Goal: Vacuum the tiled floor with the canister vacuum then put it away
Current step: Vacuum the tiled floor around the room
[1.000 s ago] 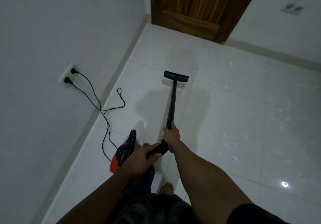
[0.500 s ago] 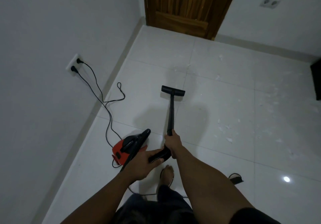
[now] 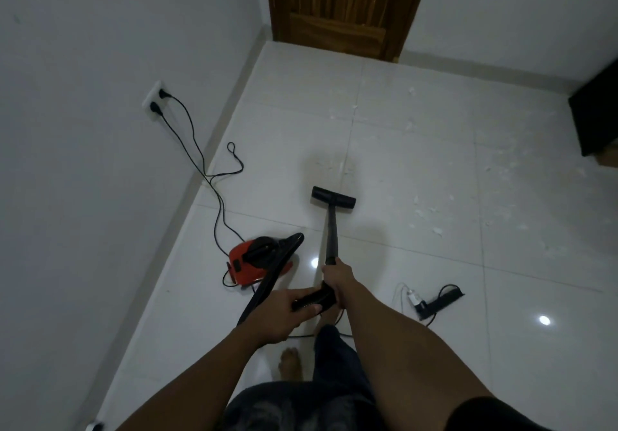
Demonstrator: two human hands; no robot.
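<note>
A red and black canister vacuum point(image 3: 245, 260) sits on the white tiled floor point(image 3: 418, 150) left of centre. Its black hose point(image 3: 267, 283) runs back to my left hand point(image 3: 284, 313), which grips the ribbed hose end. My right hand point(image 3: 337, 278) grips the lower part of the black wand point(image 3: 331, 233). The flat black floor nozzle point(image 3: 333, 196) rests on the tiles ahead of me. White scraps of debris point(image 3: 428, 210) lie scattered to the right of the nozzle and further back.
Two black cords point(image 3: 197, 160) run from a wall socket point(image 3: 155, 99) on the left wall to the floor. A black power strip point(image 3: 438, 300) lies at my right. A wooden door point(image 3: 341, 6) stands ahead, a dark piece of furniture point(image 3: 598, 113) at far right. My bare foot point(image 3: 291, 362) is below.
The nozzle has been drawn back toward me along the tiles. I have stepped back, so the vacuum body, the power strip and the dark furniture have come into fuller view.
</note>
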